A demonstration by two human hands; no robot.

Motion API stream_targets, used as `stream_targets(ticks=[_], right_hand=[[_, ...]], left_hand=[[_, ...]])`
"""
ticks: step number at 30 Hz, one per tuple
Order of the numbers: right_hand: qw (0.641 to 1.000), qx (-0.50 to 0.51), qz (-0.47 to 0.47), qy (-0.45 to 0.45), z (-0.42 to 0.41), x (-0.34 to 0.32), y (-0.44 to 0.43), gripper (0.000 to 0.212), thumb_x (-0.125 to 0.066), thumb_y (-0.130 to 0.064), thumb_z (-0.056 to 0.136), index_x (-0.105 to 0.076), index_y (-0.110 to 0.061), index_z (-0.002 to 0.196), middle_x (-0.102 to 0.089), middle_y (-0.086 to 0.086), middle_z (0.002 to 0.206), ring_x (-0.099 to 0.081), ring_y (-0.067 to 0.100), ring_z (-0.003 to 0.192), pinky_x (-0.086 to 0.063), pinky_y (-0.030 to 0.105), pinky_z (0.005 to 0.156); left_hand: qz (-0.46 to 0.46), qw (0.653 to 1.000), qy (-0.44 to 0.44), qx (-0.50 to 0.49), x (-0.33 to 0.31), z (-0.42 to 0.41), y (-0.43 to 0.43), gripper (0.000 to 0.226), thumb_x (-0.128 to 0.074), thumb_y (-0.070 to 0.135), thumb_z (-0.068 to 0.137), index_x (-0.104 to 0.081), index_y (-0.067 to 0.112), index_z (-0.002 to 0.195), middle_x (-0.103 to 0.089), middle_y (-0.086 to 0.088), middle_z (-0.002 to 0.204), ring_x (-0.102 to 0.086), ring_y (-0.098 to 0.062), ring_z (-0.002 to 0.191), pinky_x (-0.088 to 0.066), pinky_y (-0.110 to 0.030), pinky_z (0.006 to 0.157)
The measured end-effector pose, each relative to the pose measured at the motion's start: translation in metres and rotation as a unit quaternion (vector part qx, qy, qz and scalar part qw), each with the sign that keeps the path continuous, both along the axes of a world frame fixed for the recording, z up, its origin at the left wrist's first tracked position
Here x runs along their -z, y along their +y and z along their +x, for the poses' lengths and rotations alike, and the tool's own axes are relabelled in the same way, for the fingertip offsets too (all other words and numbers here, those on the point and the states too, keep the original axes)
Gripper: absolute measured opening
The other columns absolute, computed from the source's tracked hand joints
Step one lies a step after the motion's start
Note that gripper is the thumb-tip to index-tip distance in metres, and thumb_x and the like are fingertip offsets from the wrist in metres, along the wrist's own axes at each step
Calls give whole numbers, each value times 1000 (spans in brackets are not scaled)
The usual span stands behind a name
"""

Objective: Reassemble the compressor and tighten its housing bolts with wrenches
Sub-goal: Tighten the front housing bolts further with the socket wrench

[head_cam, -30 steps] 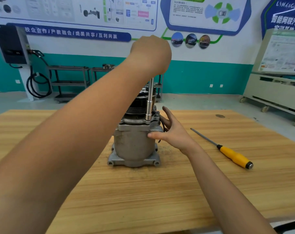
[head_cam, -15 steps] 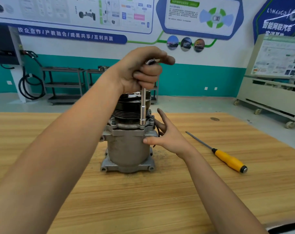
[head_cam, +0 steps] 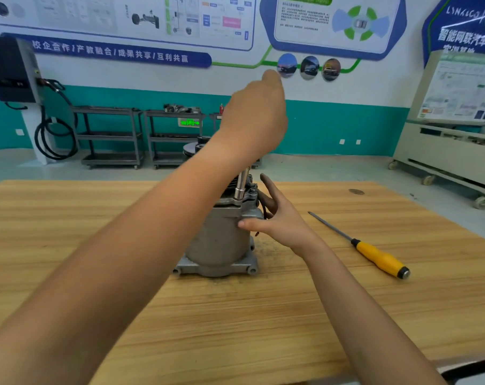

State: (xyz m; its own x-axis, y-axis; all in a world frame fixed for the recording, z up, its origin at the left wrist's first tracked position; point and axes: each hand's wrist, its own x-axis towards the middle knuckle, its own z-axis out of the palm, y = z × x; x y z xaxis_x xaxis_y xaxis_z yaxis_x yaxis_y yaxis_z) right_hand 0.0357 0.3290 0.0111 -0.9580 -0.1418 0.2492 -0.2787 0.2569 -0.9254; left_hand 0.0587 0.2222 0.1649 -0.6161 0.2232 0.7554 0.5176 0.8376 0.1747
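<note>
A grey metal compressor (head_cam: 217,240) stands upright on the wooden table (head_cam: 235,315), its black pulley end on top mostly hidden by my left arm. A chrome socket wrench shaft (head_cam: 240,187) stands vertical on a bolt at the housing's upper right rim. My left hand (head_cam: 255,118) is above it, gripping the top of the wrench; the back of the hand hides the handle. My right hand (head_cam: 277,215) rests against the compressor's right side with straight fingers, its thumb on the front of the housing.
A yellow-handled screwdriver (head_cam: 374,254) lies on the table to the right of the compressor. Beyond the table's far edge are grey shelf carts (head_cam: 110,134), a wall charger with a black cable (head_cam: 10,70) and a wheeled display stand (head_cam: 452,140).
My left hand has turned on the wrench top: the fingers seen half a second ago now face away, showing the back of the hand. The view shifted slightly; the right hand stays on the housing.
</note>
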Motion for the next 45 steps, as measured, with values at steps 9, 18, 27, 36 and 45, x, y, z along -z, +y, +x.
stream_targets(ticks=[9, 18, 27, 36, 45], right_hand=[[1000, 6, -4, 3, 0, 2, 0, 109, -85, -20, 64, -16, -41, 147, -39, -6, 147, -33, 3, 134, -29, 40, 113], [1000, 5, -16, 2, 3, 2, -1, 107, -84, -16, 65, -19, -39, 146, -41, -6, 146, -35, 8, 135, -31, 45, 112], [1000, 9, -3, 5, 6, -1, -3, 103, -83, -19, 68, -19, -36, 147, -35, -5, 150, -32, -4, 125, -33, 40, 111], [999, 4, -29, -16, 4, -1, -2, 104, -83, -14, 67, -20, -28, 149, -37, -4, 149, -35, 11, 136, -36, 40, 110], [998, -1, -57, -9, 3, 3, -3, 97, -81, -10, 68, -26, -27, 146, -39, -6, 147, -38, -5, 121, -39, 25, 101]], left_hand=[[251, 936, -93, 229, 0, -6, -10, 42, -50, 23, 93, -39, 16, 53, -27, 3, 50, -23, -10, 44, -18, -29, 48], [-66, 992, -104, 29, -25, 24, -29, 35, -33, 20, 95, -38, 7, 63, -44, -7, 63, -40, -22, 56, -29, -29, 53], [332, 929, -6, 162, 4, 7, -5, 50, -45, 21, 93, -23, 16, 49, -22, 1, 48, -20, -15, 48, -16, -32, 56], [387, 725, -321, 472, 0, -12, -28, 33, -39, 22, 67, -30, 24, 36, -21, 8, 38, -11, -8, 37, -13, -17, 36], [258, 912, -231, 221, -3, 1, -42, 45, -30, 33, 96, -57, 11, 68, -58, -1, 65, -56, -17, 63, -48, -29, 66]])
